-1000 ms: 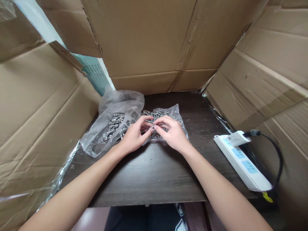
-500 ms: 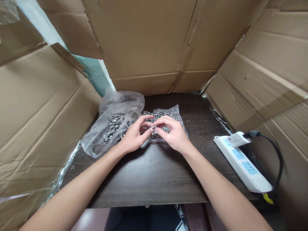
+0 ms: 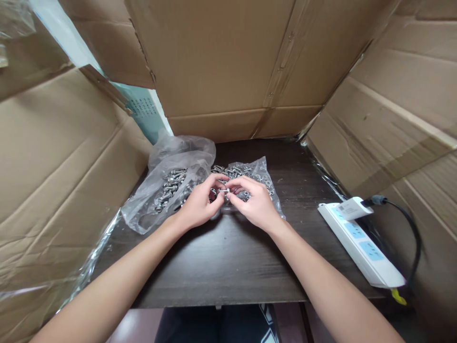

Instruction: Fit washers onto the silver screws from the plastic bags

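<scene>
A small silvery bolt (image 3: 224,190) lies crosswise between my two hands at the middle of the view. My left hand (image 3: 203,199) pinches it between thumb and fingers. From the other side my right hand (image 3: 255,200) closes its thumb and fingertips at the bolt's thicker right end. Just beyond my fingers, several loose bolts, nuts and washers (image 3: 237,170) lie on a clear plastic bag (image 3: 260,165). Left of my left hand, a second clear bag (image 3: 134,219) holds many metal bolts (image 3: 173,185). My fingers hide part of the hardware.
The dark wooden table (image 3: 210,267) is walled by cardboard at the back (image 3: 221,57), left (image 3: 64,181) and right (image 3: 392,105). A white power strip (image 3: 371,267) with a plugged-in adapter (image 3: 352,208) and black cable (image 3: 414,233) lies at the right edge.
My fingertips have shifted slightly, so more of the bolt shows between them. Both hands stay at about the same spot; the bags look unmoved.
</scene>
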Tool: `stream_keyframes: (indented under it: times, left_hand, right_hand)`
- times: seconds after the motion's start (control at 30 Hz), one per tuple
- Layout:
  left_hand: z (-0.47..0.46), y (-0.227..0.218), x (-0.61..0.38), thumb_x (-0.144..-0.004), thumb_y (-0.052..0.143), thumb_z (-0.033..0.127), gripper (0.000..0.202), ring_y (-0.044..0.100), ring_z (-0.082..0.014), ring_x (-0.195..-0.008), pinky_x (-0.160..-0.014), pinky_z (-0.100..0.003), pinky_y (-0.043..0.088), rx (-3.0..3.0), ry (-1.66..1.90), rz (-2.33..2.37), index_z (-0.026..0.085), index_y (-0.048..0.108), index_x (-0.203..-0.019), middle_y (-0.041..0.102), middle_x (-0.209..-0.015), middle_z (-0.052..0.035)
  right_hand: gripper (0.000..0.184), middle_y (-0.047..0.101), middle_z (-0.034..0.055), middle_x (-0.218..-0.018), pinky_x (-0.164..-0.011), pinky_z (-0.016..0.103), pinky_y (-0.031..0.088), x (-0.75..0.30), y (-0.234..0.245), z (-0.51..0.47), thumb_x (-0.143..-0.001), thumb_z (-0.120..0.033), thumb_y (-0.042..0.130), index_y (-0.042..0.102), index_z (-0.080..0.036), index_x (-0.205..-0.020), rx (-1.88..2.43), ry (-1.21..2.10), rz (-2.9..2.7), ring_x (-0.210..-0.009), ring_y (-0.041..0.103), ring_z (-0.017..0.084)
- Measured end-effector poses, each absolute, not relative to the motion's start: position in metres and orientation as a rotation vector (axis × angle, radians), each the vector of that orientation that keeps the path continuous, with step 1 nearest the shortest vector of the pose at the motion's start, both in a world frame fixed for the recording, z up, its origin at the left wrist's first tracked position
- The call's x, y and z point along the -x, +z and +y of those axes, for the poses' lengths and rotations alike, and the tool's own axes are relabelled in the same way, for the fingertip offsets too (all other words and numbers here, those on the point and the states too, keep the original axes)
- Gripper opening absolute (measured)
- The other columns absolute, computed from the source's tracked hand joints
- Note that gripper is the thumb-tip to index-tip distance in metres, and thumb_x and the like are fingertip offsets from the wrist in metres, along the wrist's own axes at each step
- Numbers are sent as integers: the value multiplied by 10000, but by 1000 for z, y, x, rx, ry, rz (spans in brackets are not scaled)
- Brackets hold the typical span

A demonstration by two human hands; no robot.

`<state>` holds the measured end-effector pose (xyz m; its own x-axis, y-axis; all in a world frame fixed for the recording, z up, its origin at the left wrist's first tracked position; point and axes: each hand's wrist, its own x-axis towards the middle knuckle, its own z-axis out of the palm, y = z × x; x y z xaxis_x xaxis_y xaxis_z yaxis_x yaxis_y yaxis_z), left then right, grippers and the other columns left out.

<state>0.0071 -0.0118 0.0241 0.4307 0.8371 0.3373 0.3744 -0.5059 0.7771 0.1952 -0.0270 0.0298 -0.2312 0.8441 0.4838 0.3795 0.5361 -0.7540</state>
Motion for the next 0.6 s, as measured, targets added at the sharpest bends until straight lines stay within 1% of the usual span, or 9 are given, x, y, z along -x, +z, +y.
stream_keyframes:
  times: [0.13, 0.27, 0.4, 0.5, 0.6]
  left_hand:
    - [-12, 23, -6, -952, 537, 244, 374, 612, -133, -662, -644, -261, 500, -2090, 965, 992, 174, 516, -1320, 729, -1085, -66]
    - [-13, 23, -6, -976, 517, 246, 421, 595, -131, -643, -635, -267, 488, -2110, 951, 992, 181, 477, -1389, 738, -1103, -70]
    - [-15, 23, -6, -978, 513, 243, 442, 589, -134, -629, -620, -274, 475, -2117, 941, 1014, 178, 458, -1412, 743, -1105, -78]
    - [-16, 24, -6, -983, 511, 252, 437, 600, -137, -640, -616, -271, 480, -2119, 950, 1007, 185, 458, -1411, 744, -1103, -77]
    - [-17, 24, -7, -990, 508, 267, 425, 630, -144, -674, -615, -261, 492, -2117, 962, 1000, 203, 470, -1408, 741, -1094, -67]
  right_hand:
    - [182, 727, 34, -988, -828, 343, 567, -197, 30, -27, -872, -81, 629, 732, -222, -924, 951, 594, -1857, -868, 686, 174]
    - [182, 727, 33, -988, -811, 348, 573, -198, 29, -26, -869, -84, 646, 746, -228, -918, 924, 572, -1869, -848, 680, 170]
    - [188, 728, 31, -994, -793, 344, 589, -198, 29, -26, -875, -101, 649, 767, -244, -900, 910, 629, -1842, -880, 689, 177]
    - [149, 710, 24, -933, -776, 331, 589, -199, 30, -25, -866, -122, 677, 766, -235, -902, 945, 680, -1818, -824, 681, 161]
    - [111, 695, 16, -894, -751, 318, 591, -198, 30, -25, -859, -168, 707, 741, -226, -948, 996, 750, -1785, -787, 676, 154]
